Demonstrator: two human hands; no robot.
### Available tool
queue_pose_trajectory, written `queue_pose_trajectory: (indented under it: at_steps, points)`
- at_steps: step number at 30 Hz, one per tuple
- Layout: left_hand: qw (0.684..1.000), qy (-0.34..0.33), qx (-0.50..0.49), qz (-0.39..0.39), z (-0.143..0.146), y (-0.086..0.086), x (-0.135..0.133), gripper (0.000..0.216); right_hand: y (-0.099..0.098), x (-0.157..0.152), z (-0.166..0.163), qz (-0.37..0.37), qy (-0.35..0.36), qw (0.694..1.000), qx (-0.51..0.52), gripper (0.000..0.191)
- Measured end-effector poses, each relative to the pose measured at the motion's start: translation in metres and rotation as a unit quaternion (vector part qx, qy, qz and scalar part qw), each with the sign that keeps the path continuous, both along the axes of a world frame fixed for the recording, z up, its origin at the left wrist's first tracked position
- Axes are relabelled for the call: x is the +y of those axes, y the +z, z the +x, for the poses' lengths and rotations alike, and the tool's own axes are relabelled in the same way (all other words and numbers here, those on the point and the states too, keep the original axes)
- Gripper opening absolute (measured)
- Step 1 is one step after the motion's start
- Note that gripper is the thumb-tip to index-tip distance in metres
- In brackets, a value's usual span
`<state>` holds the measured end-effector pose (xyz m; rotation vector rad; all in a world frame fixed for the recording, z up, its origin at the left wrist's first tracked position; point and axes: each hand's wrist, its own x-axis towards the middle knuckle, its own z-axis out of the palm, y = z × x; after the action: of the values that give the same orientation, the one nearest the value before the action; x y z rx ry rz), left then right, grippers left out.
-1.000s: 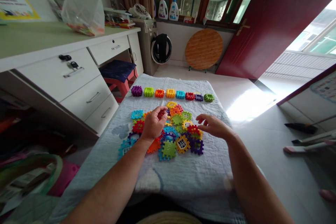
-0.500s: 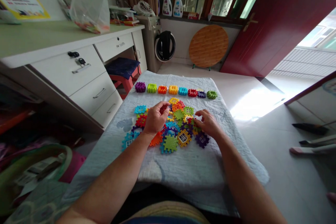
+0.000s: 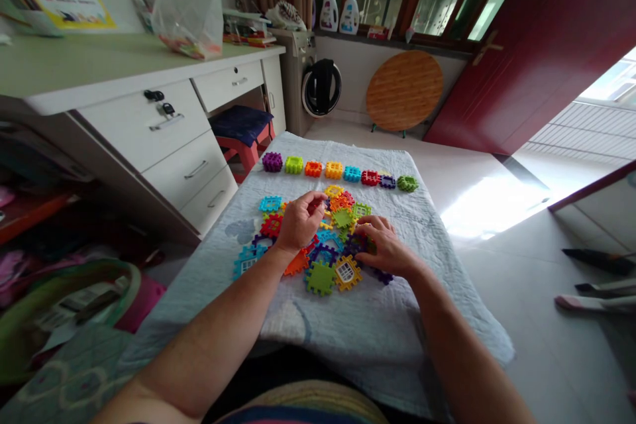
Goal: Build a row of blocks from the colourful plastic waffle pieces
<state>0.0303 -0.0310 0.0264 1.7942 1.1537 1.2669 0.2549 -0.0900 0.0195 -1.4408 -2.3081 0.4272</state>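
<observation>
A heap of flat, toothed plastic tiles [image 3: 322, 258] in many colours lies on a pale blue quilt [image 3: 348, 324] in front of me. My left hand [image 3: 299, 222] hovers over the heap's left side, its fingers curled into a pinch on a small piece that I cannot make out. My right hand [image 3: 382, 245] rests on the heap's right side, fingers bent down onto purple and red tiles [image 3: 358, 242]. Behind the heap stands a row of assembled cubes [image 3: 340, 172], purple at the left and green at the right.
A white desk with drawers [image 3: 163, 126] stands at the left, a red stool [image 3: 241, 136] under it. A washing machine [image 3: 318, 83] and a round wooden board [image 3: 404, 91] are at the back wall. Brooms [image 3: 596, 278] lie on the tiled floor at the right.
My right hand has moved left and down onto the heap's right side, its fingers now pressed on tiles. My left hand keeps its pinch. The view has shifted slightly.
</observation>
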Motion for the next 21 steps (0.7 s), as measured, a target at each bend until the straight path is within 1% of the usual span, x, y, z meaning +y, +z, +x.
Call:
queue_pose_trajectory:
  at_steps: [2, 5, 9, 11, 13, 17, 21]
  points:
    - [1.0, -0.003, -0.001, -0.003, 0.0, 0.0, 0.0, 0.02, -0.003, 0.002, 0.001, 0.013, -0.004, 1.0, 0.023, 0.029]
    - [1.0, -0.001, -0.002, -0.004, 0.0, 0.001, -0.001, 0.019, -0.009, 0.008, 0.005, 0.035, -0.049, 0.997, 0.056, 0.018]
    - [1.0, -0.002, -0.003, -0.001, 0.0, 0.0, 0.0, 0.019, -0.015, 0.015, 0.014, 0.059, -0.127, 0.986, 0.095, 0.012]
    - [1.0, -0.003, -0.003, -0.002, 0.0, 0.0, 0.0, 0.019, -0.015, 0.016, 0.017, 0.072, -0.146, 0.981, 0.109, 0.01]
    - [1.0, -0.003, -0.002, -0.001, 0.0, 0.0, 0.0, 0.019, -0.015, 0.016, 0.018, 0.075, -0.15, 0.978, 0.123, 0.013]
    - [1.0, -0.003, -0.002, -0.001, 0.0, 0.001, 0.0, 0.019, -0.017, 0.016, 0.018, 0.077, -0.167, 0.975, 0.128, 0.024]
    - [1.0, -0.006, -0.003, 0.002, 0.0, 0.001, -0.001, 0.019, -0.017, 0.016, 0.018, 0.091, -0.188, 0.97, 0.127, 0.027]
